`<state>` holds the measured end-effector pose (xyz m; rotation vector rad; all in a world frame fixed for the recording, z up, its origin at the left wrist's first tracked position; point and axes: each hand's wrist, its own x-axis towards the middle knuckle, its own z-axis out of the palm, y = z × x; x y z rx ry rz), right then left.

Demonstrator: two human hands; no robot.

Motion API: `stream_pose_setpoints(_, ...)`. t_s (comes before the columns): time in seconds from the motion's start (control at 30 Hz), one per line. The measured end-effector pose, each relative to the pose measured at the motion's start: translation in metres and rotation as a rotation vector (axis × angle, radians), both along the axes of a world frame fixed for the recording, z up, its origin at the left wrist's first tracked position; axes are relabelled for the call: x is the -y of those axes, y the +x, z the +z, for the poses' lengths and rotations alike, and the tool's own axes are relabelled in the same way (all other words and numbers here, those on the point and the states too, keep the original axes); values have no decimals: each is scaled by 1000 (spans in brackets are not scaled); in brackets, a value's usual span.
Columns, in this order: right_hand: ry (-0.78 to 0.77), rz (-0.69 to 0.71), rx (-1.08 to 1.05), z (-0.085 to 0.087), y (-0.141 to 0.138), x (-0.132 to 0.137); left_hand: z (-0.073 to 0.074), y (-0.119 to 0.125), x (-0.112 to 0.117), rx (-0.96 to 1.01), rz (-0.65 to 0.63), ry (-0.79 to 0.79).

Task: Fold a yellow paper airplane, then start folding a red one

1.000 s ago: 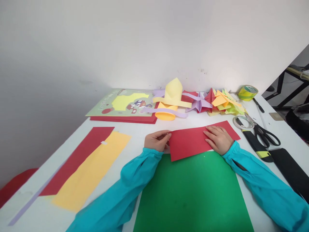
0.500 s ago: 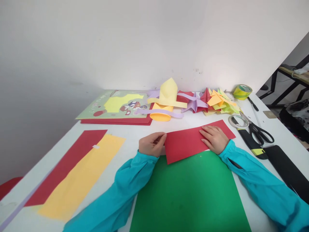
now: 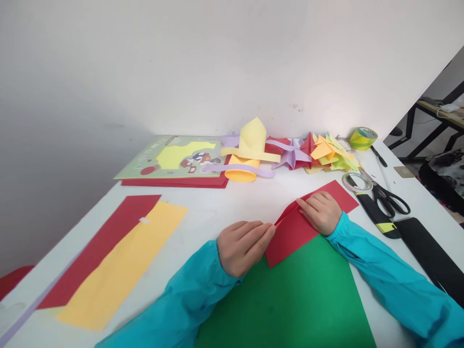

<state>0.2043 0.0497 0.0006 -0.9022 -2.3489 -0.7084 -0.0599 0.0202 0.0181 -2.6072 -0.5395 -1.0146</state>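
A red paper sheet lies across the far edge of a green sheet on the white table. My left hand pinches the red sheet's left corner and has folded it down toward me. The fingers of my right hand lie flat on the red sheet, pressing along the diagonal fold. Both arms wear teal sleeves.
A red strip and a yellow strip lie at the left. At the back are a picture book, folded paper shapes and a tape roll. Scissors, clear tape and a black case sit at the right.
My left hand has pulled the red sheet's left corner down and toward me, making a diagonal fold. My right hand stayed pressing on the sheet.
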Motion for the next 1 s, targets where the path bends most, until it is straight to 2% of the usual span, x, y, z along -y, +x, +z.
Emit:
stream_pose_setpoints(0.13, 59, 10, -52, 1, 2, 1, -1, 4, -10, 134, 17, 36)
stream_pose_setpoints(0.3, 70, 3, -87, -2, 5, 3, 0, 5, -17, 215, 63, -30)
stream_pose_setpoints(0.53, 146, -8, -124, 6, 5, 6, -6, 7, -18, 488, 102, -431)
stream_pose_setpoints(0.7, 177, -54, -172, 8, 3, 14, -18, 14, -20, 807, 338, -877)
stream_pose_setpoints(0.8, 180, -61, -207, 11, -2, 21, -24, 11, -28, 889, 417, -948)
stream_pose_setpoints(0.87, 152, -13, -180, 17, -7, 27, -25, 6, -36, 934, 456, -969)
stream_pose_setpoints(0.93, 115, 60, -82, 26, -11, 31, -20, 0, -40, 969, 487, -972)
stream_pose_setpoints(1.0, 100, 79, 12, 36, -14, 34, -8, -4, -39, 955, 490, -934)
